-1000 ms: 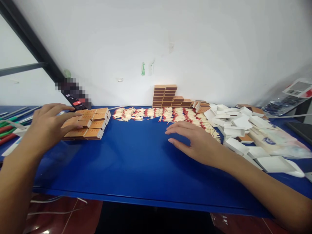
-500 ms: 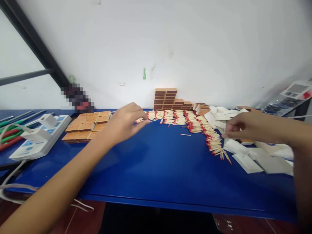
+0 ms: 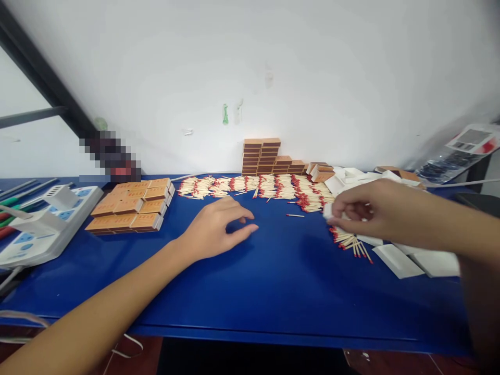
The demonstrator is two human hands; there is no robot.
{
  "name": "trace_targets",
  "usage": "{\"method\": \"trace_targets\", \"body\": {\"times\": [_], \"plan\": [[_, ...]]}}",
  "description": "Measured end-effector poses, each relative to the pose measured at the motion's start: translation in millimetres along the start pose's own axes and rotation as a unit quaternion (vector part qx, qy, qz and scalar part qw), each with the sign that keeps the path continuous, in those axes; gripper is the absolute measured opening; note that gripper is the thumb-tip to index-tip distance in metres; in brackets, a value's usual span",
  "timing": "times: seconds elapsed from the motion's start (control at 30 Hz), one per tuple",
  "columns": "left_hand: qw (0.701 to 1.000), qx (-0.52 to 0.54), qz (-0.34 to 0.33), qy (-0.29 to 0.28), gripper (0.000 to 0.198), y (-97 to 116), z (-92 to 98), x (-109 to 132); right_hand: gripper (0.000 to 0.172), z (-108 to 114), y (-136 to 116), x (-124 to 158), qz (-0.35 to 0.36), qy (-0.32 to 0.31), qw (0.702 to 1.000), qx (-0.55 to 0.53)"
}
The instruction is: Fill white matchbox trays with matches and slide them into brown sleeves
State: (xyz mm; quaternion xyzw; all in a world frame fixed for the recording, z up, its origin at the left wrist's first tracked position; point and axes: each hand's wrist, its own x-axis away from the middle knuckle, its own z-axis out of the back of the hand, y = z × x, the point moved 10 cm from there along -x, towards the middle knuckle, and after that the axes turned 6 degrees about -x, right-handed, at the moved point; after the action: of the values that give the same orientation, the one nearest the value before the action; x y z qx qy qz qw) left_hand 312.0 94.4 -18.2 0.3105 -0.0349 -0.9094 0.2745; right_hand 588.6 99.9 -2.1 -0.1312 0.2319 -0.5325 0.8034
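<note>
My left hand [image 3: 219,226] hovers over the blue table [image 3: 250,291], thumb and fingers apart with nothing between them. In front of it, piles of red-tipped matches [image 3: 265,186] curve along the back of the table and round to the right. My right hand [image 3: 361,208] is closed on a small white matchbox tray [image 3: 328,212], blurred and partly hidden by the fingers, above the right end of the matches. Beneath and beside that hand lie several more white trays [image 3: 396,260]. A single loose match [image 3: 295,215] rests apart from the piles.
Stacked matchboxes [image 3: 128,205] stand at the left, and a taller stack [image 3: 261,156] stands against the wall. Brown matchbox sleeves [image 3: 322,173] lean beside it. A white power strip [image 3: 50,229] with plugs and tools with coloured handles [image 3: 8,203] occupy the far left. A plastic bag [image 3: 449,164] sits back right.
My right hand has moved left from the white trays and now holds one. My left hand has come nearer and slightly right, away from the matches, its fingers opening. The view has shifted slightly.
</note>
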Motion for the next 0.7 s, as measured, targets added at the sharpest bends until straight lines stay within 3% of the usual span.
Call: {"method": "trace_targets", "body": {"times": [0.03,0.07,0.17,0.23,0.3,0.4,0.47,0.57,0.7], "plan": [[1.0,0.017,0.008,-0.017,0.025,2,-4.9,0,0.024,-35,-25,1,0.02,-0.112,0.993,-0.006],[0.999,0.034,0.016,-0.032,0.037,3,-9.4,1,0.018,-57,-49,3,0.045,-0.162,0.986,-0.008],[0.993,0.063,0.028,-0.091,0.07,7,-24.5,2,0.019,-93,-96,3,0.093,-0.196,0.976,-0.016],[0.99,0.065,0.031,-0.124,0.076,9,-32.7,3,0.02,-93,-99,3,0.101,-0.208,0.972,-0.045],[0.988,0.066,0.031,-0.135,0.076,11,-37.3,4,0.029,-73,-77,3,0.079,-0.199,0.975,-0.062],[0.989,0.071,0.035,-0.127,0.076,13,-40.4,4,0.049,-27,-5,10,-0.025,-0.151,0.988,-0.008],[0.989,0.065,0.037,-0.127,0.077,15,-43.1,5,0.055,-13,33,26,-0.06,-0.159,0.985,0.027],[0.989,0.052,0.027,-0.139,0.074,20,-47.6,6,0.052,-17,65,53,-0.096,-0.166,0.981,0.022],[0.989,0.05,0.006,-0.141,0.07,25,-48.2,5,0.048,-34,67,70,-0.104,-0.154,0.982,0.037]]}}
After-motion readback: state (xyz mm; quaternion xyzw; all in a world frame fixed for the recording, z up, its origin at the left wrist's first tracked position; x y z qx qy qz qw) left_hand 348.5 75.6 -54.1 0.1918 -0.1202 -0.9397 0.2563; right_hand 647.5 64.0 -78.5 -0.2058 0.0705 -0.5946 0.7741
